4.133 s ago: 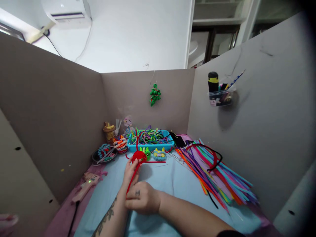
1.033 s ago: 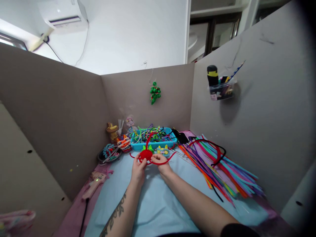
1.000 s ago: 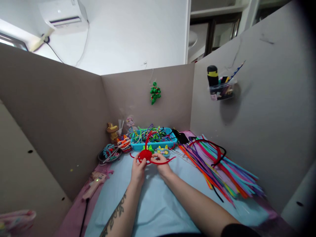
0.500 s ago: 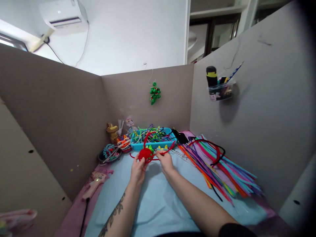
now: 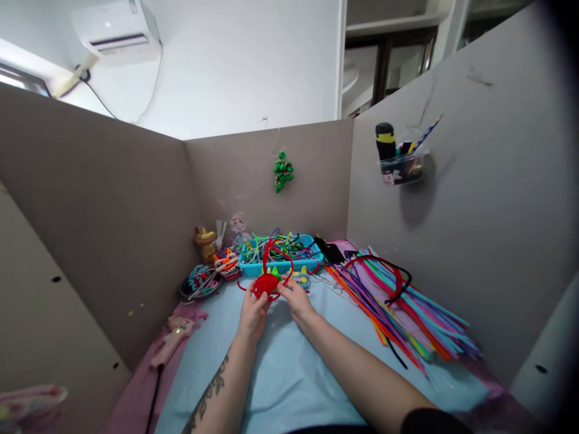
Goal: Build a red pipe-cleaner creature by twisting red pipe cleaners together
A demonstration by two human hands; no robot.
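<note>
A round red piece made of pipe cleaners (image 5: 266, 284) is held just above the blue table cover, with loose red strands sticking out upward and to the sides. My left hand (image 5: 254, 307) grips its left and lower edge between thumb and fingers. At its right side, my right hand (image 5: 294, 296) pinches a red pipe cleaner strand (image 5: 292, 265) that loops up over the piece. Behind the hands lie small green and yellow pieces (image 5: 298, 277), partly hidden.
A blue tray (image 5: 280, 266) of tangled pipe cleaners stands at the back. Loose coloured pipe cleaners (image 5: 407, 301) spread on the right. A pink glue gun (image 5: 174, 343) and a dark bowl (image 5: 201, 292) sit on the left. Grey panels enclose three sides.
My right hand has moved left, close against the round red piece. The strand it holds, stretched out to the right before, now bends upward in a loop.
</note>
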